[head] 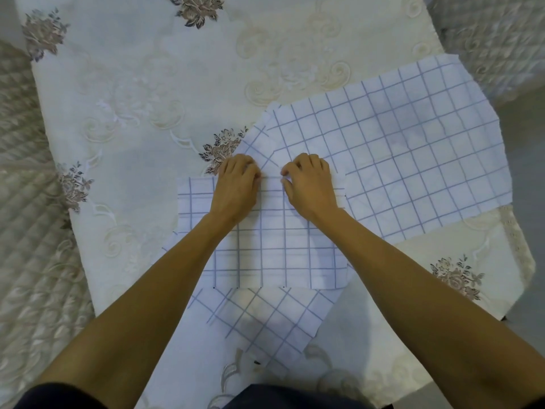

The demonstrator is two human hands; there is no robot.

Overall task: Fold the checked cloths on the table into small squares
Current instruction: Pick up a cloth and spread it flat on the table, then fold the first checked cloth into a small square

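A folded white cloth with blue checks lies square in front of me on the table. My left hand and my right hand rest side by side on its far edge, fingers curled and pinching the fabric there. Under it and to the right spreads a larger checked cloth, lying flat and turned at an angle. A corner of checked cloth sticks out below the folded one, towards me.
The table wears a cream embroidered cover with brown flower motifs. A quilted beige surface borders it on the left, another at the far right. The table's right edge drops to grey floor.
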